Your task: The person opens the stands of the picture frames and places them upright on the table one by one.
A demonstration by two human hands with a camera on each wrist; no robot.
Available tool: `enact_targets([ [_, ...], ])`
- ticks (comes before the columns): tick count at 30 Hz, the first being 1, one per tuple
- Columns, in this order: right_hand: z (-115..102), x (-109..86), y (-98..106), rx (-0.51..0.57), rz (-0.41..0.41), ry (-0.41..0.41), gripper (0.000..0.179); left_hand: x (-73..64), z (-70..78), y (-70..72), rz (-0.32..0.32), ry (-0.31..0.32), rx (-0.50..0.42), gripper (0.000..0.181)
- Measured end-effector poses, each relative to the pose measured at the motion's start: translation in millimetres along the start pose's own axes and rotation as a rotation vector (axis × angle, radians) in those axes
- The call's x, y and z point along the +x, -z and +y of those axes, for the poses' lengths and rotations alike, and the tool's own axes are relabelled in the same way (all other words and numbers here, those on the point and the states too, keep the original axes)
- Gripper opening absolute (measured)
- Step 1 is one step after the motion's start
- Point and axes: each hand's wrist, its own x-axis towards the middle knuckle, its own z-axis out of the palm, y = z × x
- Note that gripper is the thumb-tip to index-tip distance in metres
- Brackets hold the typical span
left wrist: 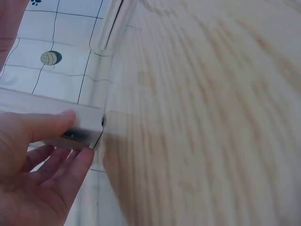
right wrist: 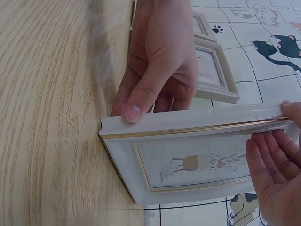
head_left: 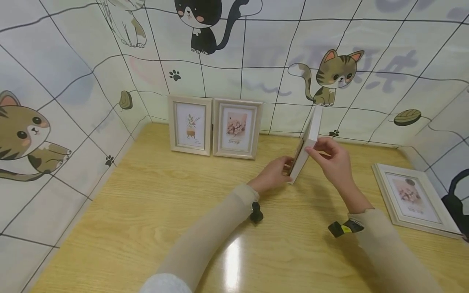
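Note:
A white picture frame (head_left: 310, 140) stands on edge on the table, turned almost edge-on in the head view. My left hand (head_left: 272, 175) grips its near lower end, fingers behind and thumb along the side edge. Higher up, my right hand (head_left: 333, 162) pinches the same edge between thumb and fingers. In the right wrist view the frame's front (right wrist: 188, 160) shows a potted-plant print inside a gold inner line, with the fingers of my right hand (right wrist: 277, 174) lying over it. The left wrist view has my left hand (left wrist: 42, 160) holding the frame's corner (left wrist: 87, 120) close to the wood.
Two cream frames, one with a plant print (head_left: 190, 126) and one with a flower print (head_left: 237, 128), stand upright by the back wall. Another white frame (head_left: 417, 197) lies face up at the right, beside a black object (head_left: 458, 199). Cat-patterned walls (head_left: 271, 85) bound the table (head_left: 146, 211).

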Motion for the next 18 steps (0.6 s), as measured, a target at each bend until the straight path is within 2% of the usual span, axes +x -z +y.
enact_targets([
  [7, 2, -0.2, 1, 0.010, -0.021, 0.014, 0.019, -1.3, -2.1, 7.4, -0.028, -0.008, -0.083, 0.069],
  [12, 2, -0.2, 4, 0.021, -0.034, 0.006, 0.016, -1.3, -3.1, 12.6, -0.057, -0.019, -0.055, 0.068],
  [18, 3, -0.9, 7, 0.024, -0.042, -0.008, 0.015, -0.1, -6.0, 15.8, -0.042, -0.010, -0.027, 0.065],
])
